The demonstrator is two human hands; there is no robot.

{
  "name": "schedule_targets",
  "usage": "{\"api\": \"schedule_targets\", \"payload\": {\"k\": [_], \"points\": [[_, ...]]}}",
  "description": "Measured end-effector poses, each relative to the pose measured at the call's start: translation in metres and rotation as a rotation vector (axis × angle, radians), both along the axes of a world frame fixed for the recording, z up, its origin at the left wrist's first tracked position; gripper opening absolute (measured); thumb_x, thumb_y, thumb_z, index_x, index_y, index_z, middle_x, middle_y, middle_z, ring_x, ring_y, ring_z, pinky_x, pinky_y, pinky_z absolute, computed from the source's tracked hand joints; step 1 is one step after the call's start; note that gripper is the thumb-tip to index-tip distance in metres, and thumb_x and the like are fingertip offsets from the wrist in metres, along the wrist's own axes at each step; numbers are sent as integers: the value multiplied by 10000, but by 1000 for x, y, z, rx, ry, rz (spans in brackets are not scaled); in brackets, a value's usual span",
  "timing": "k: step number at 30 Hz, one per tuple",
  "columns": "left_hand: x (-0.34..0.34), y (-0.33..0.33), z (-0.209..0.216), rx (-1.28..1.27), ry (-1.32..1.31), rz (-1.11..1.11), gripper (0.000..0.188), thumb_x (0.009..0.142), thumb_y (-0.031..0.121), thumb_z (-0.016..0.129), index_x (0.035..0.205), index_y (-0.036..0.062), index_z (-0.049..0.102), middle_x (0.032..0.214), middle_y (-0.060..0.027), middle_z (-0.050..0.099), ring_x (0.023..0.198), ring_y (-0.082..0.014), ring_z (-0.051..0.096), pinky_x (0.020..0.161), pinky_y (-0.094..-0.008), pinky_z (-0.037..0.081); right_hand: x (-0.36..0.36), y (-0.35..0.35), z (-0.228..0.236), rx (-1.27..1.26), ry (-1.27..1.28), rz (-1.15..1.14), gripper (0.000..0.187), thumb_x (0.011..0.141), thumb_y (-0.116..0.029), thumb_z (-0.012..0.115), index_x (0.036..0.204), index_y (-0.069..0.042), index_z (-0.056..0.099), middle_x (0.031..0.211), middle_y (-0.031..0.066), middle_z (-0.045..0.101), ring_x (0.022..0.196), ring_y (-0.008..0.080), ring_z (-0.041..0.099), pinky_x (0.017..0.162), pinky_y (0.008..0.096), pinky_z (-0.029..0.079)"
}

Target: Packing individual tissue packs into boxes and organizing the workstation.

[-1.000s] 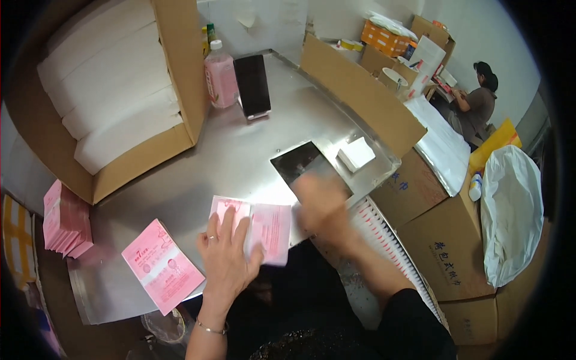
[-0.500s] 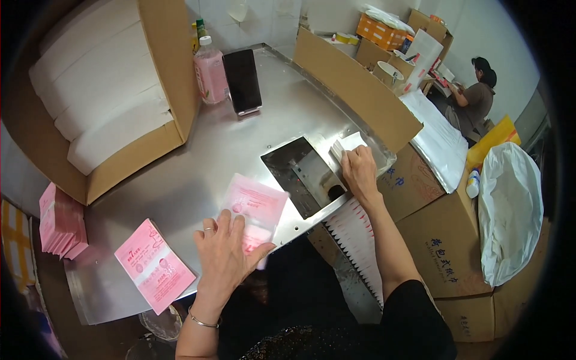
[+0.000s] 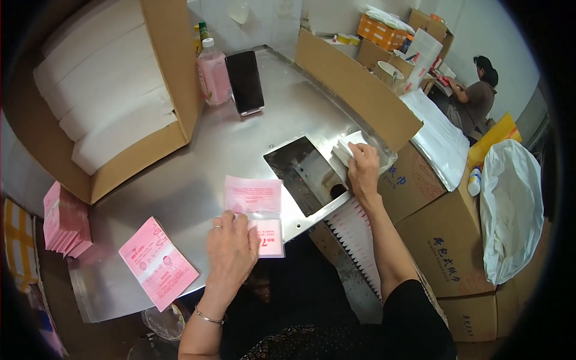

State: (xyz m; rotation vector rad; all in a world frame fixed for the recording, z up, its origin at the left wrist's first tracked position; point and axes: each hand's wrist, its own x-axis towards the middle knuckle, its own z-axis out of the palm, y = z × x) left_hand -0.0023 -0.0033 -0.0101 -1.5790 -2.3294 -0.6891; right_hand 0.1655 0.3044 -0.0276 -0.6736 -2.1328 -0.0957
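My left hand point(image 3: 231, 249) is at the table's front edge, its bent fingers holding the left side of a pink and clear plastic sleeve point(image 3: 253, 195). The sleeve lies flat, a white band across its middle and its lower end at the table edge. Beyond the rectangular opening in the metal table point(image 3: 210, 159), my right hand point(image 3: 364, 171) pinches a stack of folded white tissues point(image 3: 345, 144). Its thumb is partly hidden. To the left of my left hand lies a pile of flat pink sleeves point(image 3: 159, 264).
A carton of white tissue bundles point(image 3: 144, 141) stands at the left, beside a stack of pink packets point(image 3: 65, 222). A phone point(image 3: 245, 83) and a pink drink bottle point(image 3: 214, 73) stand at the back. Cartons point(image 3: 429, 240) and a white bag point(image 3: 510, 210) are right; a person point(image 3: 477, 93) sits far off.
The pink sleeve has turned from tilted to nearly square with my view, and my left hand has shifted slightly right with its thumb drawn in. My right hand stays at the tissues.
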Motion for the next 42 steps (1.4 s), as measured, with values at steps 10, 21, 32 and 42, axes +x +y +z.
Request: {"api": "schedule_targets", "payload": {"k": [10,21,32,42], "points": [[1,-33,27,-107,-257,37,682,697,202,741,1331,48,541,1008,-196,526,936,-381,565,764,-462,477,-39,-205,5,84,-203,889,363,825,-132,587,1173,-36,626,1162,188,595,1141,381,597,1086,722,277],[13,-58,24,-75,-207,-65,549,789,86,733,1316,49,584,944,-143,539,870,-329,535,794,-434,454,-95,-73,-23,-335,-313,351,229,884,-165,534,964,-10,683,928,226,683,942,382,670,944,525,493],[-29,-150,35,34,41,557,264,748,-25,633,994,40,565,1134,-173,549,1047,-369,524,1016,-478,336,-3,-9,-2,149,-203,-134,216,818,-106,709,998,5,666,921,162,617,904,340,605,771,442,491],[-38,-141,35,7,-75,510,218,865,-23,593,1078,22,582,991,-152,577,917,-332,537,974,-446,382,-7,2,-2,-209,74,68,254,813,-1,618,1051,-13,706,959,161,627,933,343,584,817,422,488]]}}
